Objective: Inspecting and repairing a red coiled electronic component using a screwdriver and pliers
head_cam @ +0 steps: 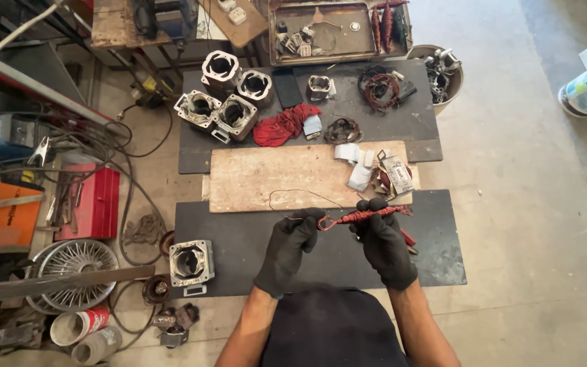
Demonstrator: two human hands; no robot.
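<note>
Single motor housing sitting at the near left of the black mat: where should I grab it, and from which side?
Take the motor housing from above, by two opposite flat outer walls. It sits with its round bore facing up and its square body flat on the black mat, so the straight sides give a firmer grip than the rim. Coming in from its right edge looks easiest, since a wire wheel cover and cables crowd the left.

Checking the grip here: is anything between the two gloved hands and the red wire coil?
Nothing visible. The left hand pinches the looped end of the red wire coil, and the right hand grips its middle directly. Only the black gloves lie between skin and wire. A thin dark wire arcs above, clear of both grips.
</note>
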